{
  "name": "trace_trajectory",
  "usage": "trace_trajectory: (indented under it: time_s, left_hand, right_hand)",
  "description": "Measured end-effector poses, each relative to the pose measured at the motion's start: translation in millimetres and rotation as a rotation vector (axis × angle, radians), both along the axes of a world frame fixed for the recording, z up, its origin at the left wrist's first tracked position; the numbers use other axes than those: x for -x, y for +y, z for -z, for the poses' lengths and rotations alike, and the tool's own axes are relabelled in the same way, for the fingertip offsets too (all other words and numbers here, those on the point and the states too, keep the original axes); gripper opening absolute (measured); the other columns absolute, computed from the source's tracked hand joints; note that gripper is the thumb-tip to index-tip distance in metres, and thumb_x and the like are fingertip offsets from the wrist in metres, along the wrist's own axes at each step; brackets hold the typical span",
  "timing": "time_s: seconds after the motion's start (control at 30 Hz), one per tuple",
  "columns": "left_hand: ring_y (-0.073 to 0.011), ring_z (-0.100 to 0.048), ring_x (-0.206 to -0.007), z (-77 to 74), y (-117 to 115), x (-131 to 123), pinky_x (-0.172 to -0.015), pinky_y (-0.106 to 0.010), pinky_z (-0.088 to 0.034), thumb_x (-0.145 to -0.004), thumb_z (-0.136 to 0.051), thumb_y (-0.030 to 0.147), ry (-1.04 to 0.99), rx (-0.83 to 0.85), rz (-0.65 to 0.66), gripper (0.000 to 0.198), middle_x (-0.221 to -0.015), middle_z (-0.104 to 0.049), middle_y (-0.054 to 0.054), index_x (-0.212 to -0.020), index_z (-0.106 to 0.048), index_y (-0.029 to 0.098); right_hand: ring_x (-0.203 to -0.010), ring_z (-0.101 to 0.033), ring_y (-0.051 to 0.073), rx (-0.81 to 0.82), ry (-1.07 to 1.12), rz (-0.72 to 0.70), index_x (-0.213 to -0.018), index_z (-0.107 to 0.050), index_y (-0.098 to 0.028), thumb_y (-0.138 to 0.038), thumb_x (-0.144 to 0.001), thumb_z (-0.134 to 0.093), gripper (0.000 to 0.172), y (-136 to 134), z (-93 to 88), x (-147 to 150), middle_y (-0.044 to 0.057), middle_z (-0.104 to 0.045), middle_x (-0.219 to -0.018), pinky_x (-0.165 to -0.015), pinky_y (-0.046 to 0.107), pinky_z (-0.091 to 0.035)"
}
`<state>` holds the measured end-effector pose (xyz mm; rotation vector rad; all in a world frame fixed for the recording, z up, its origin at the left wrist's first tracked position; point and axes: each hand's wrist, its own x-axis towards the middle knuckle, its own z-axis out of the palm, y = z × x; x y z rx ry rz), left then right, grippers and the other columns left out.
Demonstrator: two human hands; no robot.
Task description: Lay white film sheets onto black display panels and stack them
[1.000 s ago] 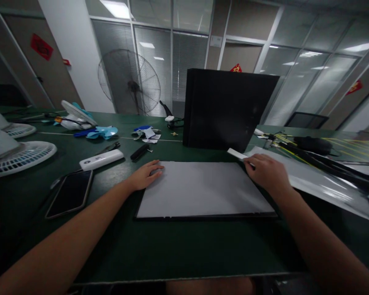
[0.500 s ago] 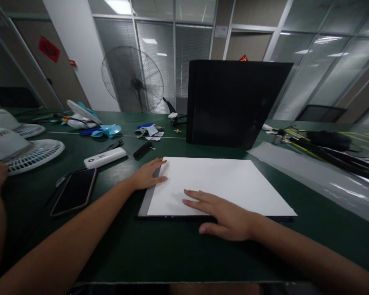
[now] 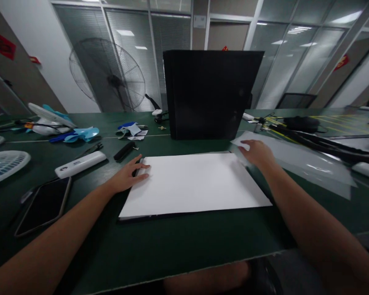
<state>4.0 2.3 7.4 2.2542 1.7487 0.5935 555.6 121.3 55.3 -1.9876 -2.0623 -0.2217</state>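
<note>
A large white sheet (image 3: 190, 182) lies over a dark flat board whose edge shows along the front. My left hand (image 3: 127, 175) rests with spread fingers on the sheet's left edge. At the right, my right hand (image 3: 258, 152) pinches the near-left corner of a translucent plastic sheet (image 3: 307, 164), just beyond the white sheet's back right corner. That corner of the plastic is slightly raised, and the rest stretches away to the right.
A black box-like panel (image 3: 212, 94) stands behind the white sheet. On the left are a phone (image 3: 44, 205), a white power bank (image 3: 80, 164), a black folded tool (image 3: 124, 150) and blue items (image 3: 81, 134). Black cables (image 3: 310, 141) lie at the right.
My right hand has left the white sheet and taken hold of the plastic sheet's corner. The white sheet now reaches the board's left edge, covering the grey strip. The view has turned right.
</note>
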Motion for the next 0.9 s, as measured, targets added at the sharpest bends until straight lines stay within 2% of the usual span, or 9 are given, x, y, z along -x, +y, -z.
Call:
trace_trajectory:
  time_s: [0.07,0.1,0.23,0.4,0.47,0.57,0.63,0.7,0.9]
  left_hand:
    - [-0.0405,-0.044,-0.153,1.0,1,0,-0.126,-0.056,-0.035,-0.079,-0.055,0.095,0.010,-0.002,-0.011,0.091,-0.172,-0.040,-0.012,-0.137,-0.071,0.026]
    - [-0.0397,-0.046,-0.153,1.6,2,1,-0.126,-0.056,-0.036,-0.079,-0.056,0.095,0.014,-0.001,-0.017,0.092,-0.171,-0.042,-0.012,-0.139,-0.070,0.027]
    - [-0.0381,-0.047,-0.152,3.5,5,4,-0.125,-0.055,-0.039,-0.079,-0.058,0.093,0.026,0.009,-0.021,0.093,-0.170,-0.043,-0.012,-0.144,-0.067,0.027]
    - [-0.0384,-0.049,-0.151,1.9,4,3,-0.123,-0.055,-0.041,-0.079,-0.056,0.094,0.037,-0.006,-0.033,0.091,-0.168,-0.046,-0.011,-0.141,-0.068,0.028]
    - [-0.0381,-0.048,-0.151,-0.6,2,1,-0.124,-0.054,-0.040,-0.079,-0.056,0.094,0.037,0.001,-0.032,0.092,-0.168,-0.046,-0.013,-0.141,-0.068,0.026]
    - [-0.0367,-0.048,-0.152,-4.6,-1,-2,-0.126,-0.053,-0.037,-0.080,-0.056,0.093,0.034,0.008,-0.026,0.092,-0.169,-0.044,-0.014,-0.142,-0.068,0.025]
    - [-0.0365,-0.048,-0.152,-6.2,-2,-3,-0.126,-0.053,-0.036,-0.082,-0.056,0.091,0.032,0.015,-0.023,0.090,-0.168,-0.045,-0.014,-0.142,-0.067,0.025]
    - [-0.0365,-0.048,-0.152,-6.8,-3,-3,-0.125,-0.053,-0.037,-0.083,-0.057,0.089,0.030,0.017,-0.023,0.088,-0.168,-0.045,-0.013,-0.142,-0.067,0.025]
    - [-0.0377,-0.051,-0.150,-5.8,-3,-4,-0.124,-0.055,-0.038,-0.082,-0.058,0.088,0.024,-0.001,-0.020,0.086,-0.169,-0.045,-0.013,-0.141,-0.068,0.026]
  right_hand:
    - [-0.149,-0.042,0.038,0.002,0.023,0.173,-0.162,-0.048,-0.018,-0.056,-0.106,-0.044,0.068,9,6.7,-29,0.019,-0.050,-0.158,-0.123,0.058,-0.033]
    - [-0.150,-0.040,0.039,0.039,0.036,0.250,-0.162,-0.047,-0.018,-0.061,-0.104,-0.045,0.072,12,12.0,-42,0.020,-0.047,-0.161,-0.123,0.062,-0.031]
    - [-0.140,-0.049,0.045,0.138,0.073,0.422,-0.151,-0.060,-0.021,-0.074,-0.099,-0.045,0.076,18,33.6,-64,0.023,-0.052,-0.154,-0.112,0.069,-0.039]
    - [-0.143,-0.044,0.042,0.075,0.047,0.398,-0.142,-0.068,-0.024,-0.061,-0.105,-0.042,0.059,22,44.5,-55,0.020,-0.053,-0.151,-0.114,0.061,-0.037]
    - [-0.147,-0.040,0.042,0.062,0.060,0.400,-0.142,-0.068,-0.021,-0.061,-0.105,-0.040,0.062,23,47.1,-54,0.023,-0.047,-0.156,-0.115,0.060,-0.036]
    - [-0.150,-0.037,0.042,0.067,0.097,0.412,-0.157,-0.052,-0.018,-0.065,-0.104,-0.038,0.073,25,50.0,-59,0.025,-0.038,-0.164,-0.116,0.063,-0.035]
    - [-0.146,-0.044,0.040,0.099,0.116,0.401,-0.160,-0.050,-0.020,-0.067,-0.103,-0.039,0.074,26,49.8,-62,0.023,-0.046,-0.160,-0.116,0.063,-0.036]
    - [-0.140,-0.050,0.041,0.120,0.121,0.404,-0.156,-0.055,-0.024,-0.067,-0.102,-0.041,0.071,27,47.6,-63,0.021,-0.055,-0.153,-0.114,0.064,-0.038]
    - [-0.139,-0.051,0.042,0.089,0.082,0.419,-0.147,-0.065,-0.026,-0.059,-0.103,-0.044,0.059,20,36.9,-56,0.019,-0.059,-0.149,-0.110,0.063,-0.041]
